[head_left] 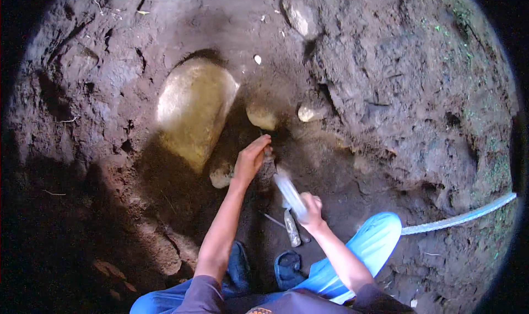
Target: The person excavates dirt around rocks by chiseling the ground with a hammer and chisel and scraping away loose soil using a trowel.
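My left hand [252,158] is closed in a pinch just below a rounded stone [261,117] set in the dark soil. What its fingers hold is too small to make out. My right hand [312,210] grips a pale, long, flat tool [290,195], smeared by motion. The tool's far end points up and left toward my left hand. To the left, a large, smooth yellowish stone [195,107] sits partly sunk in the earth. A smaller pale stone [221,175] lies beside my left wrist.
Between my forearms a grey, dirt-covered cylindrical object [292,228] lies on the soil by a thin rod [274,221]. A white stone [308,113] shows farther right. Rough earth walls [402,93] surround me. A long pale bar [460,219] extends right from my knee [380,234].
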